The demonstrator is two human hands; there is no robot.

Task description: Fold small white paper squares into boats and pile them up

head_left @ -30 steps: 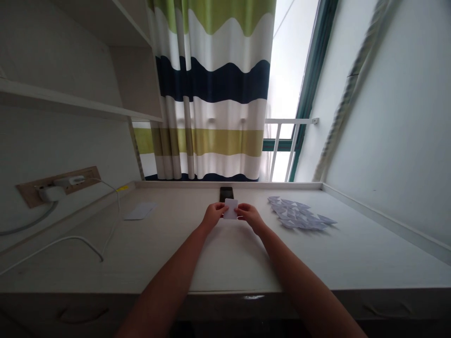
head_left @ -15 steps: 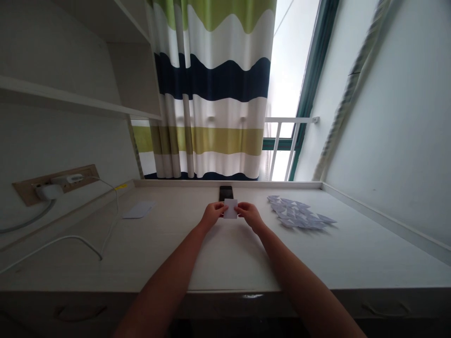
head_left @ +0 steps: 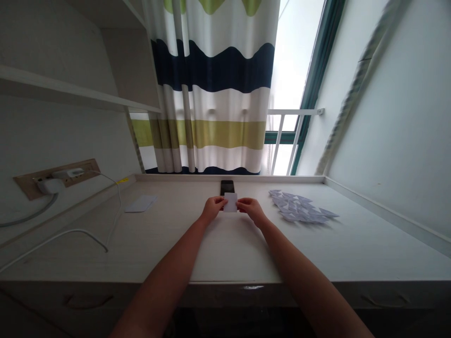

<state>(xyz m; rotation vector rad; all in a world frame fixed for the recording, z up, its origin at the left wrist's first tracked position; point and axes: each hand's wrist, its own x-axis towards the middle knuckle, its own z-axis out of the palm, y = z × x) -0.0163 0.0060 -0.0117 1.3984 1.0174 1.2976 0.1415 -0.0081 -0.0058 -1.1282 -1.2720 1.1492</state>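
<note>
A small white piece of paper (head_left: 230,202) is held up between my two hands over the middle of the desk. My left hand (head_left: 213,208) pinches its left edge between thumb and fingers. At the right edge, the fingertips of my right hand (head_left: 251,208) are closed on the same paper. Just behind it lies a dark phone (head_left: 227,187), its near end covered by the paper. To the right, a cluster of folded white paper triangles (head_left: 299,207) is spread on the desk. A few flat white sheets (head_left: 141,203) rest at the left.
The white desk (head_left: 232,253) has a low raised edge at the back. A white cable (head_left: 81,230) runs over its left side from a wall socket panel (head_left: 56,178) with chargers. Beyond stand a striped curtain (head_left: 225,105) and a window railing; a shelf hangs upper left.
The whole view has tilted slightly downward, so everything sits a little higher in the picture apart from the camera shift. Both hands keep hold of the paper.
</note>
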